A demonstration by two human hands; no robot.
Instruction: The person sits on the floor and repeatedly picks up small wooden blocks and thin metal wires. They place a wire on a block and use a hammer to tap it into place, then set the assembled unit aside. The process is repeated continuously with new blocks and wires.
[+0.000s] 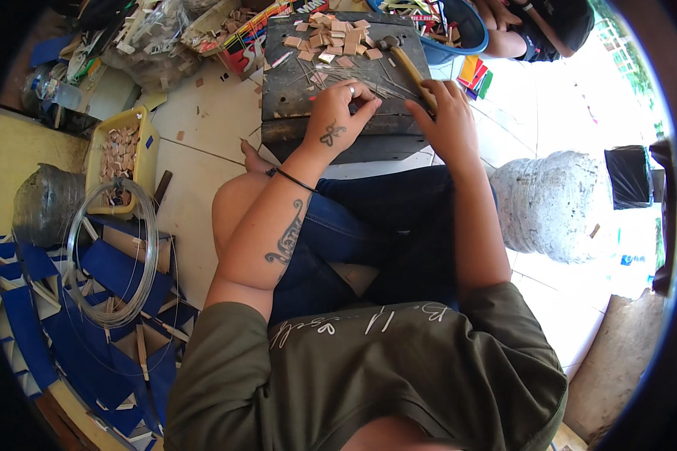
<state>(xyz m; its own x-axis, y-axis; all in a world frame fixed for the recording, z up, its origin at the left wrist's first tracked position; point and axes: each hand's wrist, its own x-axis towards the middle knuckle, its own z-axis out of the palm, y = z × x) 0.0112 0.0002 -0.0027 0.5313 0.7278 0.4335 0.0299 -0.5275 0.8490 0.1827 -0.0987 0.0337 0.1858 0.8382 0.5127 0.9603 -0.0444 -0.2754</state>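
A dark, worn work block (286, 90) stands in front of my crossed legs. My left hand (340, 113) is over its near part, with thumb and fingers drawn together; whatever lies between them is hidden or too small to name. Thin cut wires (387, 89) lie scattered beside that hand. My right hand (450, 124) is around the lower end of a wooden hammer handle (411, 71), the thumb on its left side. The hammer's metal head (388, 43) rests at the far right of the block. Small flat wooden pieces (342, 36) are heaped at the back.
On the left, a yellow basket (149, 143) contains more wooden pieces, with a wire coil (71, 252) leaning below it over blue-and-white pieces (34, 316). A blue basin (466, 52) stands behind the block, near another person (545, 30). At right is a whitish, rounded container (553, 203).
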